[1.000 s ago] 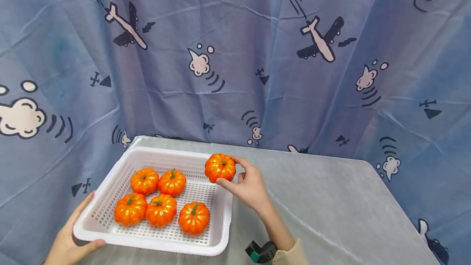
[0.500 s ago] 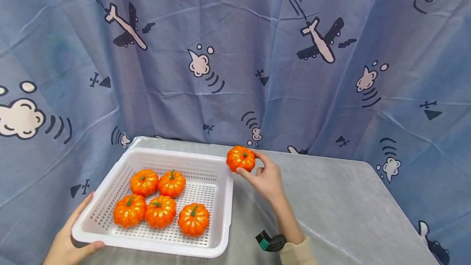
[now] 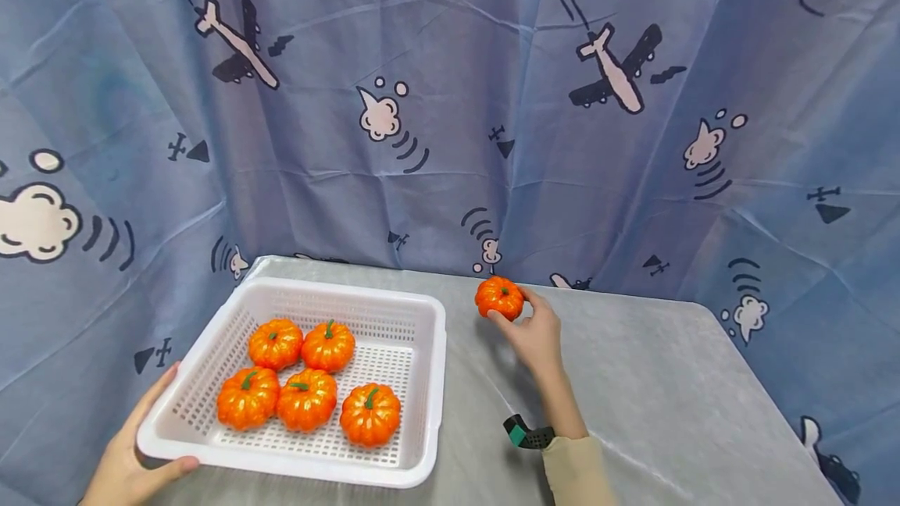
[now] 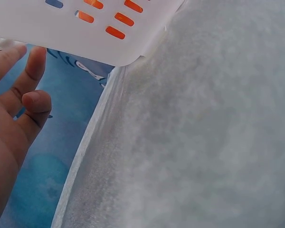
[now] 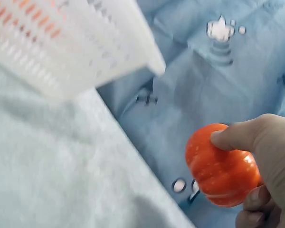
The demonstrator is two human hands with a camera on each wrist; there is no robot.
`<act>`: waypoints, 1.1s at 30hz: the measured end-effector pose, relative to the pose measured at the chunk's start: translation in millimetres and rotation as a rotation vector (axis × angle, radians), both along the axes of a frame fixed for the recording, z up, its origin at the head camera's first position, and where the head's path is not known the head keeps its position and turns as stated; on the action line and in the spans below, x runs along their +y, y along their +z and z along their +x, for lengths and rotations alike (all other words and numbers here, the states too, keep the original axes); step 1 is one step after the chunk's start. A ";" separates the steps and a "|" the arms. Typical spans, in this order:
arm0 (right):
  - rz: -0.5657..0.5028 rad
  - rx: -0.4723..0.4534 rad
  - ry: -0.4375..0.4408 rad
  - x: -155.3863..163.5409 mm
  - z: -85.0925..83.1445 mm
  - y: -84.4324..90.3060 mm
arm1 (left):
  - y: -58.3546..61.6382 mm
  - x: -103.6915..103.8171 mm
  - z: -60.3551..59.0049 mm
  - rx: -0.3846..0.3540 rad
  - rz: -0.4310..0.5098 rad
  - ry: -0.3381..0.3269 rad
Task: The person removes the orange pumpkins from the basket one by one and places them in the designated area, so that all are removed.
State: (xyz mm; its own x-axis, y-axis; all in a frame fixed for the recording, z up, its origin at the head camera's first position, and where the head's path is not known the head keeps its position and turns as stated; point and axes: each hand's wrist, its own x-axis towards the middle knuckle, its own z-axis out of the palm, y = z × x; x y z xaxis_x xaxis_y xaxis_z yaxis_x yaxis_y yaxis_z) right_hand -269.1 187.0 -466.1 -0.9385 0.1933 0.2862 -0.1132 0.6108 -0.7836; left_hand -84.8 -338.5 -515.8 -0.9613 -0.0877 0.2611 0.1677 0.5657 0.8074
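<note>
Holding a small orange pumpkin (image 3: pixel 499 297) between curled fingers and thumb, the right hand (image 3: pixel 536 332) keeps it just above the grey table (image 3: pixel 633 381), to the right of the white basket (image 3: pixel 422 311) and clear of its rim. Five more pumpkins (image 3: pixel 307 383) sit inside the basket. The left hand (image 3: pixel 130 459) grips the basket's near left corner, thumb over the rim. A steady, stem-up hold seems best for setting the pumpkin down without rolling.

Glossy orange pumpkin (image 3: pixel 499 297), perforated white plastic basket (image 3: pixel 423 381), matt grey cloth-covered table (image 3: pixel 647 389)
</note>
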 end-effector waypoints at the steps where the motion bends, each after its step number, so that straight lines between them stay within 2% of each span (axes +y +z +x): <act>1: 0.002 0.003 -0.009 2.7 -2.0 -3.8 | 0.1 0.0 -0.1 -0.009 0.000 0.003; 10: 0.046 0.016 -0.074 13.1 -13.6 -44.3 | -0.5 0.4 0.2 -0.015 0.006 0.000; 16: 0.052 0.028 -0.112 13.7 -17.8 -59.6 | -1.3 2.1 0.3 -0.070 0.023 0.014; 19: 0.045 0.032 -0.116 14.5 -19.0 -64.6 | -0.7 3.5 0.5 -0.071 0.027 0.014; 26: 0.025 0.042 -0.128 15.8 -18.7 -68.4 | -0.6 4.8 0.5 0.026 0.039 -0.031; 33: 0.014 0.014 -0.130 13.4 -19.2 -66.7 | 2.2 2.7 0.4 0.033 0.028 -0.021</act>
